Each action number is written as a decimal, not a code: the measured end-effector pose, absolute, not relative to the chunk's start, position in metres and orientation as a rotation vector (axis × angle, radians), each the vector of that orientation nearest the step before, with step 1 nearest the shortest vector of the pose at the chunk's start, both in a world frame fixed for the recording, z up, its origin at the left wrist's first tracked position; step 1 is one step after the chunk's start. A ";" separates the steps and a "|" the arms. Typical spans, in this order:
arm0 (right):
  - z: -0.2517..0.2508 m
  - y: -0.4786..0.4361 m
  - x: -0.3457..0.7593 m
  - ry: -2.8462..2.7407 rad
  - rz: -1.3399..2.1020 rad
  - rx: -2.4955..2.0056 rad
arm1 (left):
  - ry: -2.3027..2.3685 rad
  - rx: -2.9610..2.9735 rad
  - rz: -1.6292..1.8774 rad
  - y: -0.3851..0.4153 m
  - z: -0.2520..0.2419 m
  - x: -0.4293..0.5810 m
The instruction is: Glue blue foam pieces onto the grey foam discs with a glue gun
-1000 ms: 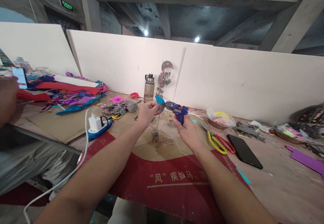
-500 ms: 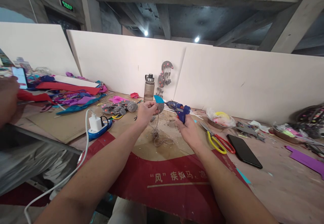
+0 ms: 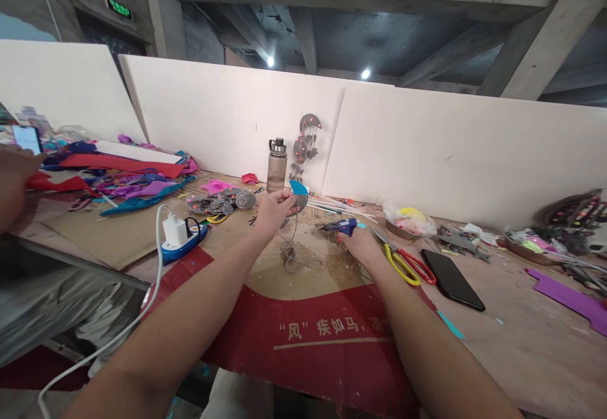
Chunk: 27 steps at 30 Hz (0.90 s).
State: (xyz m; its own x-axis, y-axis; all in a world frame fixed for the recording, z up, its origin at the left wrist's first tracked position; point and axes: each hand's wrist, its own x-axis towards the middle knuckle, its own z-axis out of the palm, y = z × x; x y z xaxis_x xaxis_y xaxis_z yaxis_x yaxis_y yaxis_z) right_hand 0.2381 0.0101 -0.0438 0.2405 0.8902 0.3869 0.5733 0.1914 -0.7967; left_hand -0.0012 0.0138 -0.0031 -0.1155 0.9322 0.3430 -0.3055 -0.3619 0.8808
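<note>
My left hand [image 3: 275, 212] pinches a small grey felt piece [image 3: 302, 203] with a blue felt piece [image 3: 298, 188] at its upper edge. Grey yarn [image 3: 294, 260] trails from beneath that hand onto the cardboard sheet [image 3: 265, 273]. My right hand [image 3: 359, 243] is closed round a blue glue gun [image 3: 347, 225], held low near the board with its nozzle pointing left. Part of its handle is hidden by the fingers. Scissors [image 3: 406, 266] with one yellow and one red handle lie just right of that hand.
A black phone [image 3: 453, 280] lies farther right. Behind my hands stand a water bottle [image 3: 277, 166] and a grey felt hanging ornament [image 3: 309, 134] against the white panel. A blue power strip [image 3: 183, 246] sits left. Another person's hand [image 3: 16, 176] holds a phone at the far left.
My right hand has lowered the glue gun from beside the felt piece down towards the cardboard. My left hand keeps its pinch on the felt, almost in the same place.
</note>
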 end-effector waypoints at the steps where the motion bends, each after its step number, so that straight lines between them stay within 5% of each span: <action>1: -0.041 0.008 0.240 -1.424 0.302 -1.540 | 0.826 1.209 1.655 0.014 -0.003 -0.001; 7: -0.013 -0.015 0.196 -1.506 0.315 -1.395 | 1.014 1.527 1.680 0.009 -0.003 -0.001; 14: -0.007 -0.019 0.119 -1.265 1.129 -0.885 | 1.264 1.947 1.811 0.003 -0.005 -0.001; 27: -0.004 -0.018 0.147 -1.423 0.469 -0.985 | 0.772 1.301 1.551 0.001 -0.004 0.009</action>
